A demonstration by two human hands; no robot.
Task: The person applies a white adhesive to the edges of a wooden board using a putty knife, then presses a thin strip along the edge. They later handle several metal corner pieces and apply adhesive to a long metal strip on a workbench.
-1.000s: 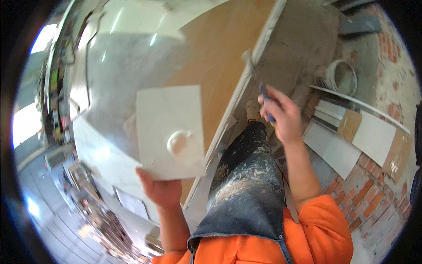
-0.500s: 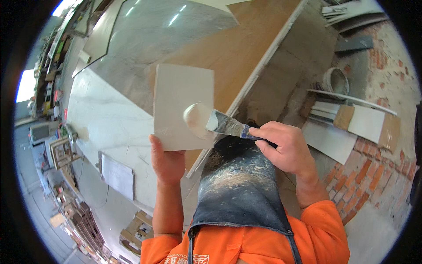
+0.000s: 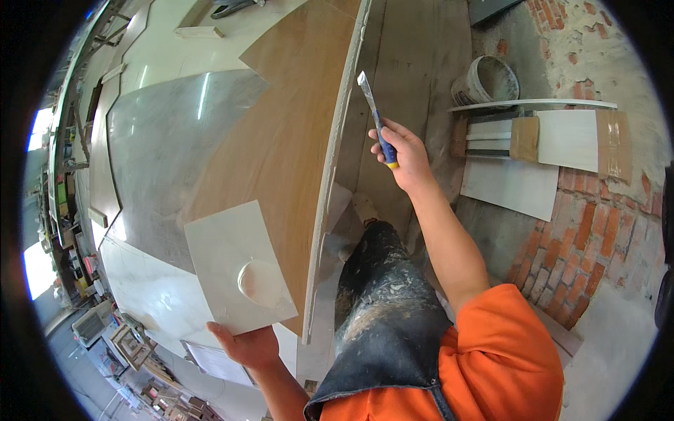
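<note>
The right hand (image 3: 404,151) was raised at arm's length, fingers closed round the blue-and-yellow handle of a putty knife (image 3: 374,116), blade pointing up and away. The left hand (image 3: 246,345) was held low, fingers gripping the lower edge of a white tile (image 3: 235,270) bearing a dab of pale paste (image 3: 260,283). A grey bucket (image 3: 484,81) stood on the floor by the brick wall (image 3: 583,231); its contents could not be determined.

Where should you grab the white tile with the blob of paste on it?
Probably by its bare near edge, from underneath, as the left hand does. The white tile lies flat, and the paste blob sits on top near that edge, so fingers below stay clean.
</note>
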